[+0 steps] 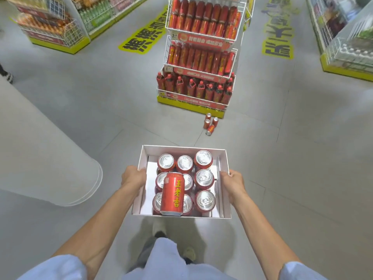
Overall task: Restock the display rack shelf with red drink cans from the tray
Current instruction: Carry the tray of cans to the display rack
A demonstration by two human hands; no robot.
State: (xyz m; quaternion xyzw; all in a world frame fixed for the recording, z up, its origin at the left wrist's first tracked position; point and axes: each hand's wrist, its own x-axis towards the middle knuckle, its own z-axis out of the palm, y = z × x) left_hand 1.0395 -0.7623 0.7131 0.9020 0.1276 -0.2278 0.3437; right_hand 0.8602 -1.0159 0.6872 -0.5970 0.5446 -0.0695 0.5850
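Observation:
I carry a white cardboard tray in front of me above the floor. My left hand grips its left wall and my right hand grips its right wall. Several red drink cans stand upright inside, and one red can lies on its side on top of them. Ahead stands the white wire display rack, its upper shelves packed with red cans and its bottom shelf with red bottles.
Several loose red cans sit on the grey floor by the rack's front right corner. A wide pale column rises at my left. Other shelving stands far left and far right. Yellow floor lettering flanks the rack.

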